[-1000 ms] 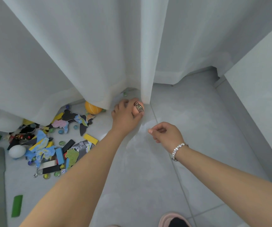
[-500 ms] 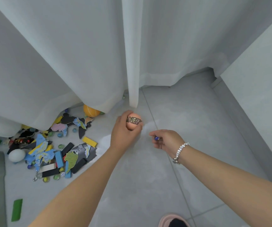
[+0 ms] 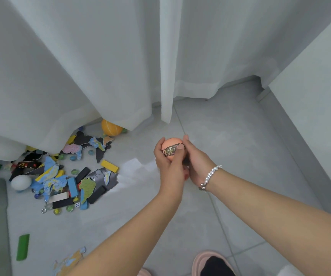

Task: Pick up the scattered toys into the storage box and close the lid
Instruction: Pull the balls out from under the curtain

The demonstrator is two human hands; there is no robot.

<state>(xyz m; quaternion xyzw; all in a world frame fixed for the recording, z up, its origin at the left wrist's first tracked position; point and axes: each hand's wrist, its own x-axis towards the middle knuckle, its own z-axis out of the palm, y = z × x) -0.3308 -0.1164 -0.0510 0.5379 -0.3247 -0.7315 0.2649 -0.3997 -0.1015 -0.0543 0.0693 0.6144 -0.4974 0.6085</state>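
I hold the orange ball (image 3: pixel 172 149) above the floor, my left hand (image 3: pixel 167 166) curled round it and my right hand (image 3: pixel 195 165) cupping its other side. The storage box is out of view. I should keep both palms snug while carrying it, since a smooth ball probably slips easily, then come back for the toy pile (image 3: pixel 67 176) by the curtain (image 3: pixel 100 56).

Open grey floor tile (image 3: pixel 230 156) lies to the right of the toy heap and down toward the pink slipper (image 3: pixel 204 261). At the back the white curtain (image 3: pixel 100 66) hangs to the floor, its hem draped over the orange ball (image 3: pixel 110 128). The white wall (image 3: pixel 320 96) closes the right side. On the left, puzzle pieces (image 3: pixel 51 176), wooden blocks (image 3: pixel 73 186), marbles (image 3: pixel 73 171) and a white egg (image 3: pixel 21 182) crowd the floor. A green block (image 3: pixel 23 247) lies apart, nearer the left edge.
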